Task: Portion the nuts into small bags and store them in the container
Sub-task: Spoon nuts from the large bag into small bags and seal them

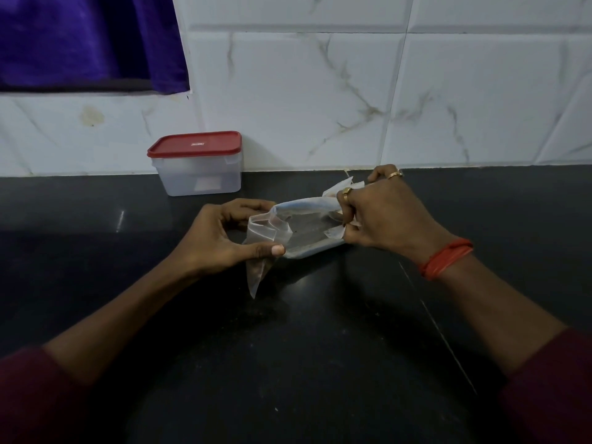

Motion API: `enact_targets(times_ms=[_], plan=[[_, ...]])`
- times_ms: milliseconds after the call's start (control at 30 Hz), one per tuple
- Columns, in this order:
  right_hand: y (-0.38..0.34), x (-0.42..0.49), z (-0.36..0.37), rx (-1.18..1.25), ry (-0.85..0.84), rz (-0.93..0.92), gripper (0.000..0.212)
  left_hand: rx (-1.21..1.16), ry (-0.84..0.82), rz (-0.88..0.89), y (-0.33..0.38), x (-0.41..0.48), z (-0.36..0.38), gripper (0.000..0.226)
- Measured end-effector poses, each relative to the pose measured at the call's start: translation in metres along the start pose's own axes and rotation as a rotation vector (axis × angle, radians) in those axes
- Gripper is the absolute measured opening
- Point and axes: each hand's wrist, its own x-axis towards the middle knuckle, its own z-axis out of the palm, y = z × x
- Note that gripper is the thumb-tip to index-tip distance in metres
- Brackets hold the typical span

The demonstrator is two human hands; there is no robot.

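A person stands at a dark, glossy surface [320, 347], seen from above through a head-worn camera. Both hands hold a clear plastic bag [307, 232] just above the surface, stretched sideways between them.

The left hand [221, 238] pinches the bag's crumpled left end between thumb and curled fingers, and a loose fold of film hangs down below the thumb. The right hand [384, 219], which wears two gold rings and a red thread band [447, 257] at the wrist, grips the right end with its fingers curled tightly into the plastic. Whether this is one bag or several thin ones bunched together cannot be told. Something brownish shows by the right fingers, but no nuts can be made out for certain.

The container [200, 174], a translucent box with its red lid [194, 144] on, stands at the back of the surface against a white marbled tile wall [352, 91], well apart from the hands. A purple cloth [89, 40] hangs at upper left.

The film looks very light, limp and slippery, likely to cling to itself and to tear if pulled hard. It would best be taken at the mouth edges, one layer in each hand, and eased apart. The container looks stiff and light; its lid needs lifting off first.
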Motion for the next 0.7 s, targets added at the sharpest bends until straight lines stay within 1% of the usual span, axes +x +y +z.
enact_targets(times_ms=[100, 200, 300, 400, 533, 700], plan=[[-0.007, 0.000, 0.003, -0.093, -0.032, 0.001, 0.017, 0.003, -0.006, -0.003, 0.000, 0.000, 0.000, 0.057], [-0.011, -0.002, 0.006, -0.064, -0.035, 0.061, 0.012, 0.005, -0.008, 0.000, 0.000, 0.000, 0.001, 0.058], [-0.006, -0.003, 0.005, 0.050, 0.021, 0.150, 0.014, -0.005, -0.011, -0.011, -0.001, 0.000, 0.001, 0.059], [-0.003, -0.003, 0.001, 0.230, 0.084, 0.271, 0.017, -0.008, -0.012, -0.013, 0.000, 0.000, 0.001, 0.057], [0.004, -0.003, -0.004, 0.430, 0.085, 0.424, 0.025, 0.003, -0.002, -0.020, 0.000, 0.000, 0.002, 0.050], [0.016, -0.003, -0.010, 0.616, 0.057, 0.562, 0.016, -0.002, 0.003, -0.015, 0.000, 0.001, 0.002, 0.051]])
